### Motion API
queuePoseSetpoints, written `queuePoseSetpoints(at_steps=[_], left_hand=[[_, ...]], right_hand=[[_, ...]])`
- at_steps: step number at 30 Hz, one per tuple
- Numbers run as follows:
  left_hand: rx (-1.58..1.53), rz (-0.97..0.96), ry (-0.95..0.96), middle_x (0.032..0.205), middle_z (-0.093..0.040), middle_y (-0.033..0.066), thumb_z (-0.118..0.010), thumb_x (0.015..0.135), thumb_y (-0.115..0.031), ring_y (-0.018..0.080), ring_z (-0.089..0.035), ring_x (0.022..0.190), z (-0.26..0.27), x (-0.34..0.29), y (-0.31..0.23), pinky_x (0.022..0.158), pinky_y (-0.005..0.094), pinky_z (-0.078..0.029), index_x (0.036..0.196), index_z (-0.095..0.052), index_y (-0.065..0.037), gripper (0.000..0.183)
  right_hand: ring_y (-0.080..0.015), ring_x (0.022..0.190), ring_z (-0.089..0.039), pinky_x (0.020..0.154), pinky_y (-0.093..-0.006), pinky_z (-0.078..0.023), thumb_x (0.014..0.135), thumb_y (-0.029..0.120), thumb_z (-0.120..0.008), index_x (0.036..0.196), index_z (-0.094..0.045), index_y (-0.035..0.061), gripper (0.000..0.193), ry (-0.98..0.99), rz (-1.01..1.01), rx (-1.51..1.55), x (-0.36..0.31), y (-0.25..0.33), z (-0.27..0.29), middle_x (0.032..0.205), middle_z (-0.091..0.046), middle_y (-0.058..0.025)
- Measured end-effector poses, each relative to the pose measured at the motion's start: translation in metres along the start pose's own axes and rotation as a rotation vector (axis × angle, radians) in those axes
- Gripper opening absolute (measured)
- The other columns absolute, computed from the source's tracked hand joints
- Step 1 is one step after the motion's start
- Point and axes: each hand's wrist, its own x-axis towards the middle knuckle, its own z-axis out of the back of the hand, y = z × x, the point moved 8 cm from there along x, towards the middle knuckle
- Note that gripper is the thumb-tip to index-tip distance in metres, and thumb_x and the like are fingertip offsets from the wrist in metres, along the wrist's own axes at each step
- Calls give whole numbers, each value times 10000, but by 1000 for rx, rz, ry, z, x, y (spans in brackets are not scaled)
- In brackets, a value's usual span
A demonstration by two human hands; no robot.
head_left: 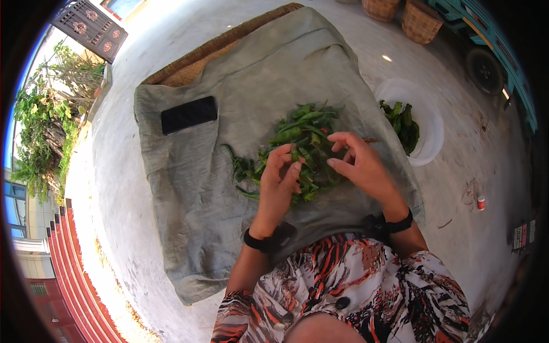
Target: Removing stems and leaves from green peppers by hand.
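A loose pile of long green peppers (309, 119) lies on a grey-green woven sheet (274, 68) in front of me. Over the near side of the pile, the thumb and fingers of my left hand (279, 178) pinch a green pepper (295, 153), partly hidden by the fingers. My right hand (366, 168) hovers at the pile's right side, fingers bent and apart from the thumb, with nothing visible between them. Further right, a white bucket (436, 137) on the ground holds more dark green peppers (408, 127).
A black phone (189, 115) rests on the sheet at the left. The sheet covers a woven mat (189, 64), whose edge shows at the far side. Wicker baskets (422, 23) and a teal wheeled vehicle (503, 51) stand far right. A red-and-white cup (481, 202) is on the ground; red steps (77, 268) lie left.
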Motion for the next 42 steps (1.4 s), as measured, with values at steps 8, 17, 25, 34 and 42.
queuePoseSetpoints(at_steps=[8, 17, 25, 34, 42], left_hand=[[41, 20, -33, 956, -601, 56, -485, 973, -162, 126, -614, 713, -4, -8, -10, 518, 206, -454, 1053, -473, -57, 132], [-49, 73, -28, 883, -616, 65, -424, 984, -336, 124, -597, 725, 1, -9, -10, 611, 255, -462, 884, -564, -32, 349], [-49, 95, 73, 881, -612, 35, -437, 990, -292, 113, -605, 725, -3, -10, 10, 615, 239, -455, 899, -553, -60, 275], [-95, 58, 60, 906, -612, 34, -529, 947, -262, 105, -593, 751, -1, -13, 28, 637, 238, -456, 995, -549, -62, 207], [31, -53, 86, 808, -595, 37, -497, 964, -292, 100, -569, 677, -7, -17, 20, 596, 236, -457, 1075, -574, -34, 292]], right_hand=[[-192, 623, -604, 574, -308, -455, 846, 228, -639, 1053, -575, 22, 299, 280, 11, -97, -8, 12, -47, 789, -639, -122], [-144, 612, -583, 538, -258, -460, 894, 182, -597, 1025, -607, 19, 209, 264, -76, 95, -12, -10, -10, 811, -644, -74], [-75, 635, -549, 525, -209, -434, 943, 325, -516, 1190, -542, 75, 352, -298, -149, 665, -17, -26, 70, 904, -624, -23], [-229, 757, -595, 656, -340, -462, 790, 235, -673, 977, -609, 72, 256, -5, 178, -616, -21, -14, 2, 852, -600, -80], [-301, 807, -598, 680, -384, -457, 811, 238, -633, 945, -619, 87, 201, 39, 337, -578, -35, 21, -17, 869, -617, -96]])
